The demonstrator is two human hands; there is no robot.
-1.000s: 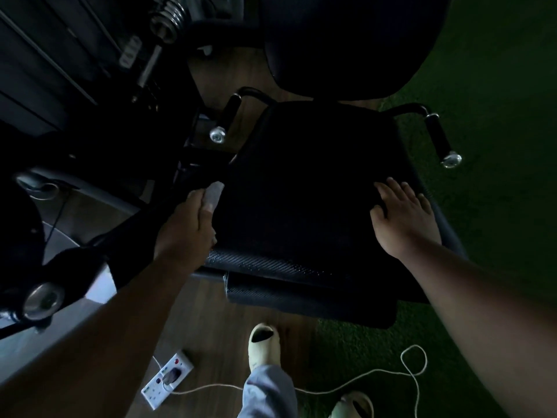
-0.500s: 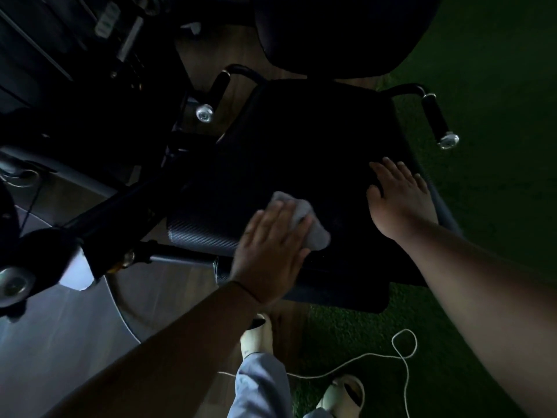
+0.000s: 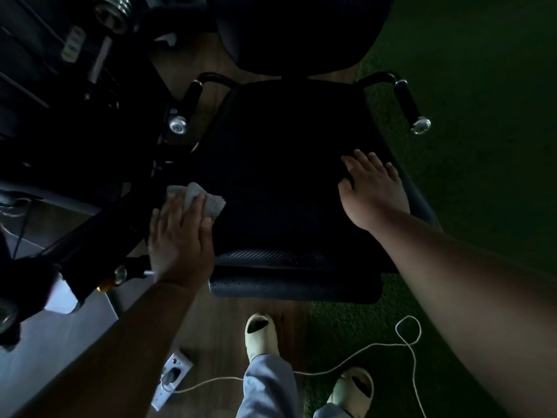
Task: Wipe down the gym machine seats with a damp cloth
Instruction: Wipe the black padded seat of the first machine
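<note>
Nearby, ext. socket (image 3: 173, 377), white cord (image 3: 405, 343), frame (image 3: 90, 236) beside L hand (image 3: 180, 236)

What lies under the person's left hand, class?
A pale cloth, pressed by the left hand onto the left edge of the black seat. Only its far part shows past the fingers; the rest, and the seat beneath, are covered.

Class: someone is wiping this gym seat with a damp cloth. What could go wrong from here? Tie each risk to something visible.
1. The white cord loops on the floor beside the shoes; a step back might catch it.
2. The damp cloth under the left hand sits at the left edge of the seat, with a floor socket nearby; drips might reach it.
3. The right hand rests flat on the seat, so that patch may go unwiped.
</note>
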